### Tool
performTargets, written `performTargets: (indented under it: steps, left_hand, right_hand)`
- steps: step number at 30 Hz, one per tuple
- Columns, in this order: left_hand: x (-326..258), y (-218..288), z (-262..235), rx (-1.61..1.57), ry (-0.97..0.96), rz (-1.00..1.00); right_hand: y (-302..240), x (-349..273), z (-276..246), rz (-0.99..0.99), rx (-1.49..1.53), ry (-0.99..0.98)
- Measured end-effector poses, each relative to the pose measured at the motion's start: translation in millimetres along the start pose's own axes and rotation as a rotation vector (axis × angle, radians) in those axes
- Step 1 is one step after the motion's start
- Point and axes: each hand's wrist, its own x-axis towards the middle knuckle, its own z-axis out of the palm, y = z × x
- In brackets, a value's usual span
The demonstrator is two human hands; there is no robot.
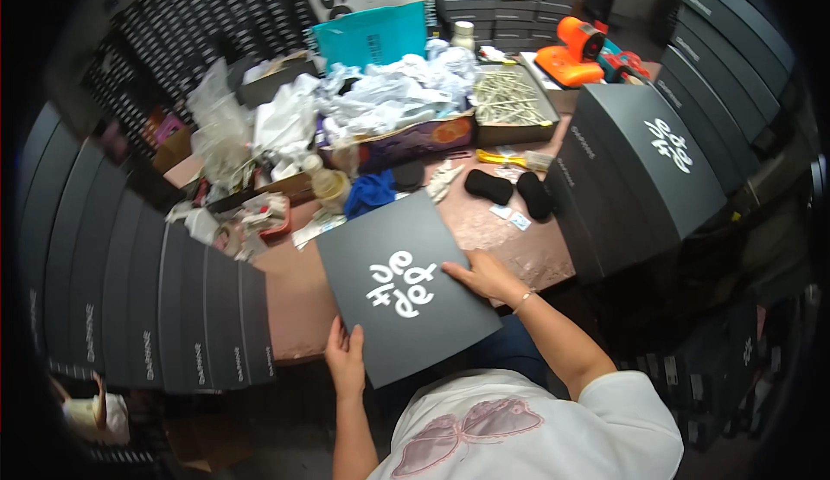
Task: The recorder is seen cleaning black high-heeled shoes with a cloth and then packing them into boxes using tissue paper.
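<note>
One dark-grey box [406, 288], white-lettered, at the near edge of the desk [292, 285]; left hand [346, 361] grasping its left side, right hand [486, 278] its right. Beyond: blue cloth [370, 195], yellow-handled brush [501, 158].

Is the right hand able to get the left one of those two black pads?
Probably yes, once the right hand lets go of the dark grey box: nothing tall stands on the pink tabletop between that hand and the left black pad.

left: stacked boxes [164, 298] | right: box pile [596, 177] | between: table [290, 298], held box [406, 290]
</note>
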Motion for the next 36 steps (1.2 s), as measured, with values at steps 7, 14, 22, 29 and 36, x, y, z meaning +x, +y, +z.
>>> performTargets:
  steps: [7, 14, 22, 29, 36]
  left_hand:
    - [13.9, -47.9, -12.4, -0.153, -0.235, -0.310]
    - [-17.1, -28.8, 21.5, -0.479, -0.260, -0.220]
    - [2.7, 143.4, 142.9, -0.691, -0.573, 0.000]
    - [-19.6, 175.4, 301.6, -0.358, -1.224, 0.118]
    - [-11.8, 87.7, 166.9, 0.016, -1.326, 0.068]
  right_hand:
    - [51.6, 9.7, 30.1, 0.100, 0.478, -0.068]
    - [20.4, -38.5, 21.5, 0.104, 0.780, -0.094]
    - [-122.7, -159.5, -194.3, -0.947, 0.058, 0.460]
    - [-22.7, -212.9, -375.7, -0.499, -0.135, 1.210]
    - [-26.3, -199.7, -365.2, -0.489, -0.616, 1.351]
